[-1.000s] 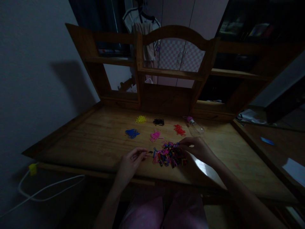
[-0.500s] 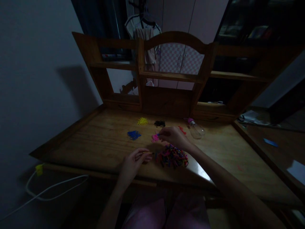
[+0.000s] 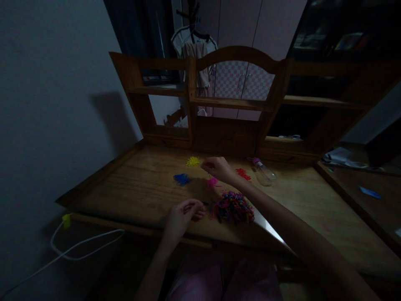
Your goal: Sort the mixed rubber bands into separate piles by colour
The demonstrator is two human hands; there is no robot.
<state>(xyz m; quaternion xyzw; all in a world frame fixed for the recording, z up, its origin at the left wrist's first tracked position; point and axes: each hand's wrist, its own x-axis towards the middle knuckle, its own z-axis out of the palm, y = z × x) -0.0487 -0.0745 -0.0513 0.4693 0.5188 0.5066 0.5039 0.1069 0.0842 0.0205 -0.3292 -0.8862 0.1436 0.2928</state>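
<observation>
A mixed heap of small coloured bands (image 3: pixel 234 206) lies on the wooden desk (image 3: pixel 144 188) in front of me. My left hand (image 3: pixel 184 215) rests just left of the heap, fingers pinched on a small dark piece. My right hand (image 3: pixel 217 168) reaches far over the desk, fingers curled closed, covering the spot of the black pile. Around it lie sorted piles: yellow (image 3: pixel 192 161), blue (image 3: pixel 182 179), pink (image 3: pixel 211 182) and red (image 3: pixel 243 174).
A clear small bottle with a pink cap (image 3: pixel 264 172) lies on its side right of the red pile. A wooden shelf hutch (image 3: pixel 238 104) stands at the desk's back. A white cable (image 3: pixel 81 246) hangs off the left edge.
My right hand left the mixed heap and moved away from me, past the pink pile to the black pile's spot. My left hand stayed beside the heap.
</observation>
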